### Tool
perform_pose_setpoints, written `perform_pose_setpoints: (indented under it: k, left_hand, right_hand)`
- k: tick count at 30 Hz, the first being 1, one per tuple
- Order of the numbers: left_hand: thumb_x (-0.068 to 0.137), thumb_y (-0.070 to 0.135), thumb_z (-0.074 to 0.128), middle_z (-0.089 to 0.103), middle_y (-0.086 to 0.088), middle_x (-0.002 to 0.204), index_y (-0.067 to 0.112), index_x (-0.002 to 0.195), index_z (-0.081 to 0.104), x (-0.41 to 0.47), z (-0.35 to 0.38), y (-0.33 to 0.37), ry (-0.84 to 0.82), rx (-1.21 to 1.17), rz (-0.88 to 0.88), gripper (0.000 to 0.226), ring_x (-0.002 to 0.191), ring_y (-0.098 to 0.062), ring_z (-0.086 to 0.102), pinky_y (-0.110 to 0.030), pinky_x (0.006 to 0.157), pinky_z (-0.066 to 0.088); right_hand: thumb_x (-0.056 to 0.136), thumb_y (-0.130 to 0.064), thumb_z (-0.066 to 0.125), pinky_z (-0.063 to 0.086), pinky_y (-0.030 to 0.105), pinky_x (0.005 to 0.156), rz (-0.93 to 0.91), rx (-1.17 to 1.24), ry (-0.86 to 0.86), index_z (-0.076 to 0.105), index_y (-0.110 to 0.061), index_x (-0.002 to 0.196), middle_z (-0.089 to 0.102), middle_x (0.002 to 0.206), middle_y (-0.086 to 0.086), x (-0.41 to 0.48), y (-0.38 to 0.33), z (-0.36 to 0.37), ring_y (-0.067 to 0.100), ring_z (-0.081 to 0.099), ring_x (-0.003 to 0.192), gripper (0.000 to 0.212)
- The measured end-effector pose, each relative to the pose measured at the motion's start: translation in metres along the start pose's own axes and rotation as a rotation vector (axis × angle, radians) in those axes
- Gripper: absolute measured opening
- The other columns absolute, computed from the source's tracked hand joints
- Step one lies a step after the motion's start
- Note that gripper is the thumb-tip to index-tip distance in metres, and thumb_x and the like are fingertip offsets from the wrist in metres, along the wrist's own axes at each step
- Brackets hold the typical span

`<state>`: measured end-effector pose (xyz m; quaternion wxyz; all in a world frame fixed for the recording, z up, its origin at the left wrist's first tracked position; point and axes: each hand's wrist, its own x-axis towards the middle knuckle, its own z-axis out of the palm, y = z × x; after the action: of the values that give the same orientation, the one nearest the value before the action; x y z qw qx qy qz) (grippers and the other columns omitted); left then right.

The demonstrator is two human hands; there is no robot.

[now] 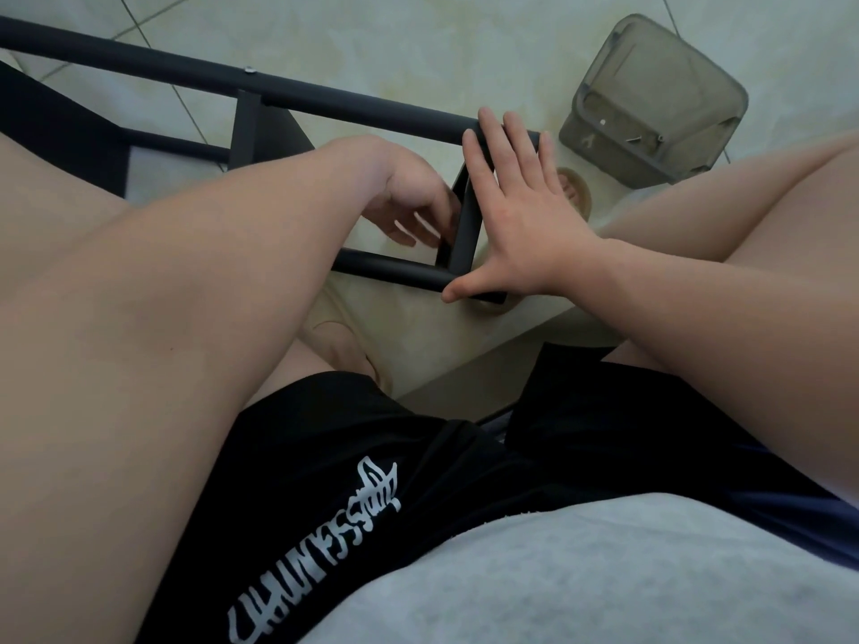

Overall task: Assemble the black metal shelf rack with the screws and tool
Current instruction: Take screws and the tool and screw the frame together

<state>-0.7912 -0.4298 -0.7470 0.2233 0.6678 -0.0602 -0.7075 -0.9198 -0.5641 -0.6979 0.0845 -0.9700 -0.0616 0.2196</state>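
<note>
Under the straight, spread fingers of the right hand [525,211] lies the end frame of the black tubular metal shelf rack [325,93]. The fingertips reach past its long upper tube, and the thumb [458,288] touches the corner where the short black flat crossbar [465,246] meets the lower black round tube [390,267]. That hand lies flat and presses; it grips nothing.

The crossbar's long axis runs along the right fingers, from the near corner up to the upper tube. The left hand [413,202] is on the other face of the bar, and its curled fingers [409,230] point down at the inner corner. Whether they pinch a screw or the tool cannot be told, since the bar and the hand itself hide the tips.

The left hand is therefore the nearer one to the joint. Any fastening there would probably come from its side, across the bar, with the right hand bracing.

Beyond the right fingertips, well apart from them, a grey translucent plastic box [660,86] stands on the pale tiled floor [418,39]. A few small metal screws [634,139] lie inside it.
</note>
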Motion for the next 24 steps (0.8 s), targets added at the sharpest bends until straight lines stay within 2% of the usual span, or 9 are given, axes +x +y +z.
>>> perform_pose_setpoints:
  k: [4, 7, 8, 11, 14, 16, 18, 21, 24]
  left_hand:
    - [0.086, 0.016, 0.060, 0.075, 0.011, 0.098, 0.029, 0.099, 0.075, -0.016, -0.023, 0.000, 0.429, 0.044, 0.081, 0.023, 0.092, -0.006, 0.069, -0.029, 0.075, 0.053]
    - [0.081, 0.016, 0.060, 0.073, -0.003, 0.091, 0.017, 0.099, 0.076, -0.029, -0.038, -0.003, 0.609, 0.138, 0.138, 0.024, 0.086, -0.021, 0.066, -0.032, 0.080, 0.053]
    - [0.082, 0.016, 0.061, 0.072, -0.002, 0.088, 0.017, 0.096, 0.077, -0.034, -0.042, -0.003, 0.653, 0.144, 0.168, 0.021, 0.085, -0.021, 0.065, -0.030, 0.081, 0.053]
    - [0.088, 0.017, 0.062, 0.064, 0.017, 0.082, 0.024, 0.096, 0.075, -0.054, -0.054, -0.003, 0.735, 0.155, 0.236, 0.016, 0.082, -0.008, 0.059, -0.021, 0.075, 0.042]
    - [0.095, 0.030, 0.057, 0.066, 0.005, 0.101, 0.021, 0.100, 0.072, -0.070, -0.071, -0.008, 0.783, 0.242, 0.215, 0.019, 0.098, -0.019, 0.059, -0.026, 0.081, 0.039]
    - [0.096, 0.040, 0.056, 0.063, 0.002, 0.106, 0.021, 0.112, 0.067, -0.084, -0.080, -0.012, 0.801, 0.328, 0.163, 0.028, 0.097, -0.022, 0.058, -0.031, 0.079, 0.041]
    - [0.093, 0.041, 0.061, 0.059, 0.002, 0.101, 0.023, 0.122, 0.058, -0.095, -0.086, -0.016, 0.841, 0.494, 0.072, 0.033, 0.092, -0.023, 0.057, -0.034, 0.074, 0.042]
    - [0.094, 0.019, 0.057, 0.052, 0.001, 0.090, 0.026, 0.118, 0.056, -0.101, -0.089, -0.019, 0.991, 0.714, -0.073, 0.025, 0.083, -0.025, 0.054, -0.037, 0.065, 0.043]
    - [0.092, 0.006, 0.047, 0.053, -0.002, 0.091, 0.027, 0.113, 0.058, -0.096, -0.093, -0.014, 1.093, 0.733, -0.046, 0.032, 0.078, -0.026, 0.051, -0.035, 0.059, 0.039]
  right_hand:
    - [0.056, -0.094, 0.063, -0.012, 0.054, 0.123, -0.055, -0.017, -0.003, -0.010, -0.004, 0.160, -0.019, 0.167, 0.019, 0.027, 0.009, -0.016, 0.038, -0.020, 0.154, 0.155]
    - [0.054, -0.092, 0.065, -0.011, 0.053, 0.123, -0.098, -0.038, 0.003, -0.007, -0.005, 0.161, -0.018, 0.168, 0.018, 0.056, 0.019, -0.034, 0.037, -0.018, 0.154, 0.156]
    - [0.054, -0.092, 0.064, -0.011, 0.053, 0.123, -0.112, -0.054, 0.007, -0.006, -0.005, 0.161, -0.017, 0.168, 0.017, 0.066, 0.022, -0.041, 0.036, -0.018, 0.155, 0.155]
    - [0.060, -0.088, 0.064, -0.012, 0.055, 0.123, -0.114, -0.069, 0.046, -0.001, -0.009, 0.163, -0.009, 0.170, 0.010, 0.092, 0.034, -0.058, 0.032, -0.015, 0.156, 0.144]
    - [0.079, -0.072, 0.067, -0.012, 0.055, 0.123, -0.056, 0.008, 0.118, 0.006, -0.016, 0.163, 0.009, 0.171, 0.003, 0.114, 0.045, -0.069, 0.027, -0.005, 0.158, 0.118]
    - [0.090, -0.058, 0.066, -0.005, 0.055, 0.125, -0.036, 0.048, 0.183, 0.015, -0.020, 0.162, 0.022, 0.168, 0.002, 0.125, 0.046, -0.073, 0.027, 0.005, 0.157, 0.095]
    - [0.098, -0.045, 0.060, 0.000, 0.054, 0.126, -0.036, 0.028, 0.237, 0.022, -0.021, 0.161, 0.027, 0.166, 0.002, 0.134, 0.042, -0.076, 0.028, 0.010, 0.157, 0.077]
    - [0.103, -0.034, 0.055, 0.002, 0.052, 0.126, -0.022, -0.014, 0.209, 0.017, -0.020, 0.162, 0.020, 0.168, 0.004, 0.142, 0.034, -0.079, 0.028, 0.006, 0.157, 0.072]
    - [0.100, -0.039, 0.057, 0.002, 0.051, 0.126, 0.009, -0.035, 0.070, 0.006, -0.020, 0.163, 0.001, 0.170, 0.005, 0.142, 0.031, -0.082, 0.030, -0.003, 0.157, 0.083]
